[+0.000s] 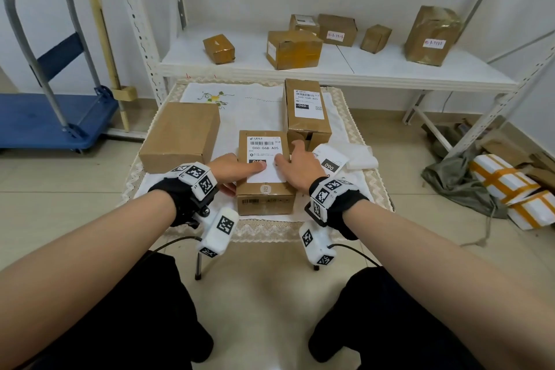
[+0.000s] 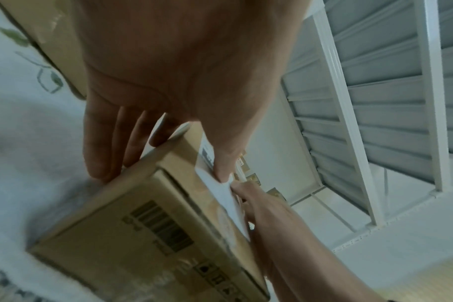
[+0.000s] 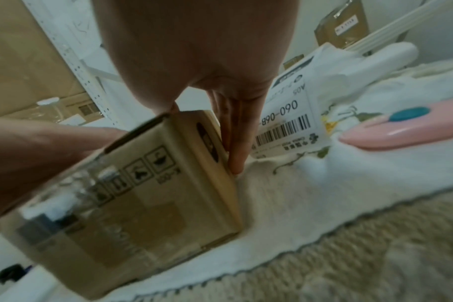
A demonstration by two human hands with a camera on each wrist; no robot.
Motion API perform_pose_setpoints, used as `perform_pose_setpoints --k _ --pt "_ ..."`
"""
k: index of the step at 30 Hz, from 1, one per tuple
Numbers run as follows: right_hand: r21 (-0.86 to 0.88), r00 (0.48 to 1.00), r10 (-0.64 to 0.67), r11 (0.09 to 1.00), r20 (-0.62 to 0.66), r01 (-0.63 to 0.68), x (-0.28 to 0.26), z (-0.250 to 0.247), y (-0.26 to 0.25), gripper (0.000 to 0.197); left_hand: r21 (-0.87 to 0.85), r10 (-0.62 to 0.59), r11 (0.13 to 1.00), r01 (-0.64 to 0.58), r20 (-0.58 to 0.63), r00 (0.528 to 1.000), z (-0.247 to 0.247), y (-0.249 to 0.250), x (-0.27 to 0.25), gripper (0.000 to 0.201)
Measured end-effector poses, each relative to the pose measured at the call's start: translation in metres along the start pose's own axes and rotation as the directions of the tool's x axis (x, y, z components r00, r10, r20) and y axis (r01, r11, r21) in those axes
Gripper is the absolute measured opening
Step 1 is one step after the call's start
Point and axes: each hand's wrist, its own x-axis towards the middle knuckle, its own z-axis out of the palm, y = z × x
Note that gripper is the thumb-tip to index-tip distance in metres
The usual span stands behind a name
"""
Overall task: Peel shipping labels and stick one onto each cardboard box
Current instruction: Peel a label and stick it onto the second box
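Three cardboard boxes stand on a small cloth-covered table. The middle box carries a white shipping label on top. My left hand has its thumb pressing on the label, with straight fingers down the box's left side. The thumb of my right hand presses the label too, its fingers flat along the box's right side. The back right box bears a label. The left box shows no label.
Loose labels and backing paper lie right of the middle box, beside a pink object with a blue button. A white shelf behind holds several boxes. A blue cart stands left; wrapped parcels lie on the floor.
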Motion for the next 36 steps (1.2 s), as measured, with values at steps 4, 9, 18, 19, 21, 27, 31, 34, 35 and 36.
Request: perform_pose_setpoints --k 4,9,18,19,21,27,31,34,35,36 --pt "0.072 1.0 0.0 0.997 0.008 0.0 -0.005 -0.005 -0.002 0.069 -0.055 0.004 0.998 -0.003 0.028 1.0 -0.007 -0.002 -0.002 0.045" --pt "0.208 0.993 0.021 0.977 0.12 -0.046 -0.01 -0.009 -0.003 0.084 -0.096 -0.051 0.994 0.057 0.064 0.997 -0.013 -0.005 -0.001 0.052" --pt "0.362 0.934 0.049 0.913 0.354 -0.185 -0.007 -0.021 0.004 0.078 -0.131 -0.07 0.987 0.089 0.14 0.988 -0.026 -0.008 0.002 0.045" --pt "0.379 0.934 0.051 0.905 0.354 -0.193 -0.007 -0.02 0.005 0.072 -0.175 -0.064 0.981 0.088 0.141 0.988 -0.026 -0.008 0.001 0.041" --pt "0.411 0.938 0.053 0.89 0.342 -0.199 -0.007 -0.018 0.004 0.061 -0.256 -0.072 0.96 0.109 0.15 0.986 -0.027 -0.01 0.0 0.04" --pt "0.465 0.974 0.04 0.874 0.223 -0.143 0.004 -0.017 -0.001 0.052 -0.382 -0.025 0.922 0.067 0.112 0.993 -0.032 -0.011 0.002 0.039" --pt "0.454 0.977 0.078 0.876 0.198 -0.162 0.006 -0.015 -0.003 0.054 -0.421 0.025 0.907 0.0 0.054 0.998 -0.032 -0.006 0.006 0.039" --pt "0.482 0.949 0.115 0.839 0.293 -0.25 0.0 -0.017 -0.007 0.04 -0.47 0.024 0.882 -0.03 -0.02 1.0 -0.03 -0.004 0.014 0.046" --pt "0.495 0.935 0.123 0.821 0.334 -0.285 -0.002 -0.017 -0.008 0.033 -0.483 0.022 0.875 -0.037 -0.037 0.999 -0.029 -0.002 0.016 0.047" --pt "0.509 0.921 0.127 0.801 0.368 -0.314 -0.003 -0.017 -0.009 0.03 -0.495 0.02 0.868 -0.04 -0.046 0.999 -0.028 -0.002 0.018 0.047"
